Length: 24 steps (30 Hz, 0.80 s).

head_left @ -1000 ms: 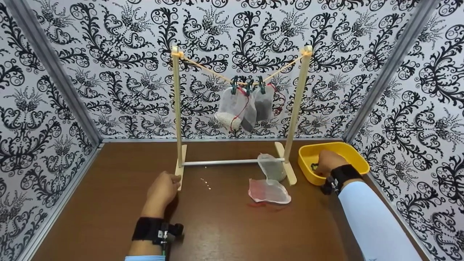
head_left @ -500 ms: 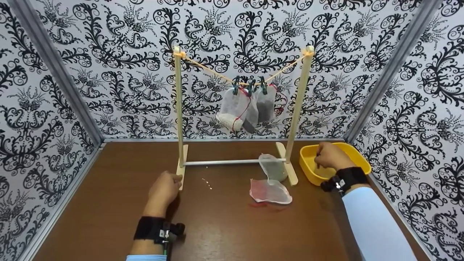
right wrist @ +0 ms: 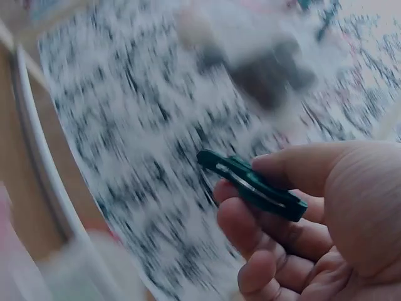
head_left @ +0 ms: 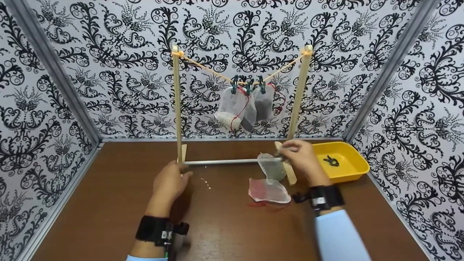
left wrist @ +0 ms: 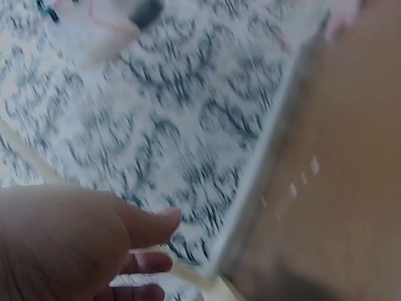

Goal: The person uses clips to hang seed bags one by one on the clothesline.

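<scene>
Green plastic clip (right wrist: 250, 186), single: being pinched between thumb and fingers of the right hand (head_left: 302, 157), which is hovering over the right foot of the wooden stand (head_left: 298, 105), inward from the rear right corner of the tabletop (head_left: 224, 228).

Left hand (head_left: 170, 181): reaching to the stand's left foot; fingers lying parted and released, thumb extending; whether they are touching wood cannot be told.

Stand: standing near the rear edge, posts rising upright; white crossbar (head_left: 221, 162) running between the feet, roughly following that edge.

Orange cord (head_left: 204, 68): sagging between the post tops, carrying three hanging bags (head_left: 228, 103) of white mesh, fastened by dark green clips, bunching at mid-cord and leaving stretches of cord showing either side.

Loose mesh bag (head_left: 273, 168): lying at the right foot, overlapping the crossbar. Pink-and-white bag (head_left: 270, 191): lying just in front, toward the front edge.

Yellow tray (head_left: 349, 176): sitting by the rear right corner, nearing the right edge, holding further dark clips (head_left: 331, 161).

Pale grains (head_left: 206, 183): scattering between the feet. Wide room is remaining between both hands, and from the bags toward the front edge.
</scene>
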Each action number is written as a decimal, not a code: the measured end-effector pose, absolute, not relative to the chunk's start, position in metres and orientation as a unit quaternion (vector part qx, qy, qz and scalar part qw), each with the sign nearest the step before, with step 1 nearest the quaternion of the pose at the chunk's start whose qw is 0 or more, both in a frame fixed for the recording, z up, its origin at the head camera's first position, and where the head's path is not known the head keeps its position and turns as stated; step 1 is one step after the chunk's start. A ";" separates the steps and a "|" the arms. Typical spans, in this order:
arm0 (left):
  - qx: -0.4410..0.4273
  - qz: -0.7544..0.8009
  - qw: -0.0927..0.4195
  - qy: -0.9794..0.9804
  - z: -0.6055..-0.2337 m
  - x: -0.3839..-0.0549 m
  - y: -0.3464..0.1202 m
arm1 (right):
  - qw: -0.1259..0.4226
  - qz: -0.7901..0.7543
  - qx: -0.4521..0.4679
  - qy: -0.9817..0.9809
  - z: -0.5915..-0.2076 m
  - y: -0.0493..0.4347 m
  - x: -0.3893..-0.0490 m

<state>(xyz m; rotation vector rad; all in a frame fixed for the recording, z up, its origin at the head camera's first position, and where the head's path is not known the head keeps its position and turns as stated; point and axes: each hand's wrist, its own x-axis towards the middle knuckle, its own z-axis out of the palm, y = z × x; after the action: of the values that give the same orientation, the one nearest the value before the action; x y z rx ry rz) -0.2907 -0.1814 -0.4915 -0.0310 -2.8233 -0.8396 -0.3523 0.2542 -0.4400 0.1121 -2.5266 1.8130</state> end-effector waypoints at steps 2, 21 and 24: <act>-0.036 -0.295 0.116 -0.948 -0.481 -0.288 -0.168 | 0.016 0.605 0.040 -0.795 -0.445 0.231 -0.350; -0.241 -0.308 0.191 -0.900 -0.441 -0.256 -0.092 | -0.070 0.683 0.171 -0.707 -0.452 0.138 -0.311; -0.242 -0.303 0.184 -0.903 -0.443 -0.257 -0.093 | -0.068 0.677 0.178 -0.711 -0.454 0.138 -0.310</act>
<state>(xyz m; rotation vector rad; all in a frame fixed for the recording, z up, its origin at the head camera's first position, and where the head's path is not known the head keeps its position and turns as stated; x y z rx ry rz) -0.2567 -0.0928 -0.4428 -0.6820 -2.5480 -0.8535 -0.3098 0.1379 -0.4539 0.5839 -2.3354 2.2257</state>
